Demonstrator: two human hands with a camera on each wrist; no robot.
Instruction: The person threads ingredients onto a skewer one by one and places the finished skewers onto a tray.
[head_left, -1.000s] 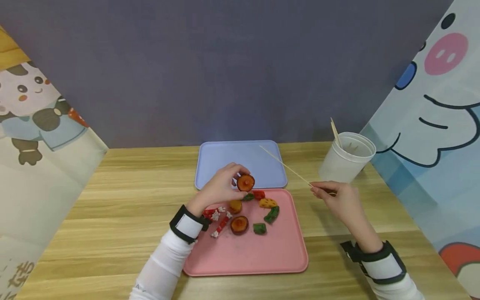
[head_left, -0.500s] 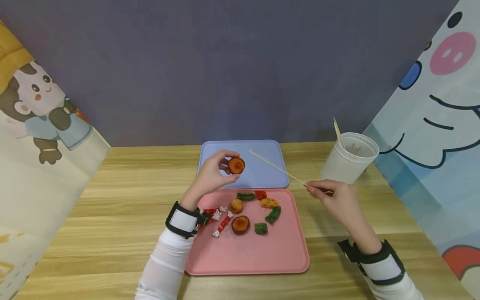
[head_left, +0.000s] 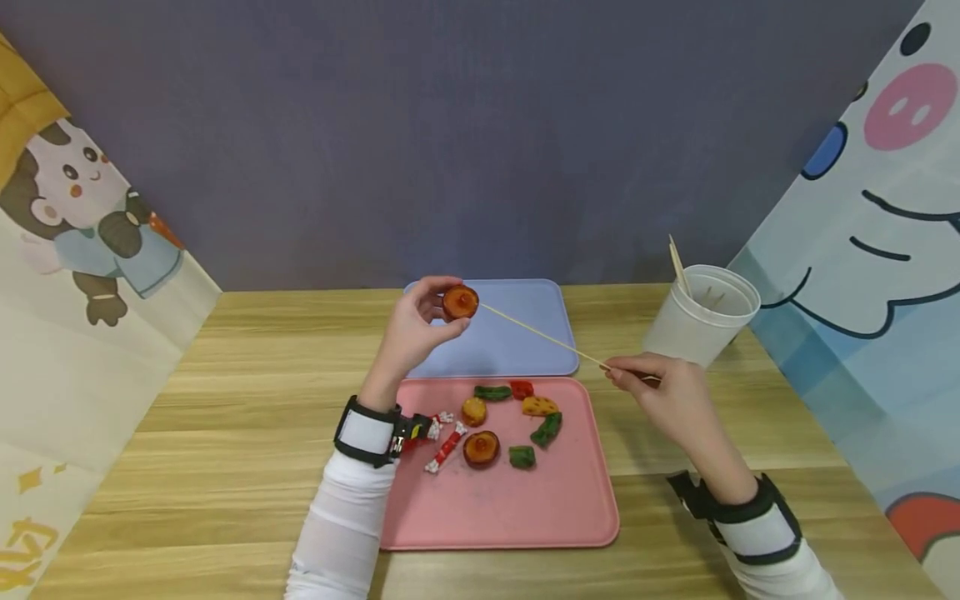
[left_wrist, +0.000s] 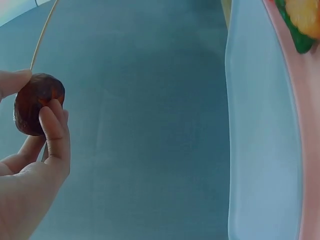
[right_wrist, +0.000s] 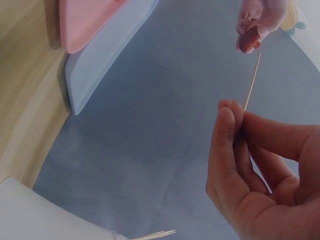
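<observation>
Tabletop (head_left: 262,400): wood-grained, bearing everything below.

Pink tray (head_left: 510,517): nearest the person, its food pieces spread out, seemingly so that each can be picked up singly.

Blue tray (head_left: 480,350): directly behind the pink one.

White tub (head_left: 678,329): at the right, within the right hand's reach; spare sticks (head_left: 678,267) stand in it, tips up, presumably for easy taking.

Hands, two, well apart, both occupied. Left hand (head_left: 415,329): thumb and fingers clamped on a mushroom's rim, apparently to keep its face uncovered. Right hand (head_left: 675,396): pinches a stick near its rear end, probably to leave most of the length bare.

Stick (head_left: 540,334): thin, slanting, its tip at the mushroom's edge; contact cannot be told.

Mushroom (head_left: 460,302): brown, round, raised before the blue tray's left part.

Second mushroom (head_left: 481,450): on the pink tray.

Small pieces, same tray: red-and-white sticks (head_left: 446,447), green pieces (head_left: 546,429), yellow pieces (head_left: 540,406), red piece (head_left: 521,389).
</observation>
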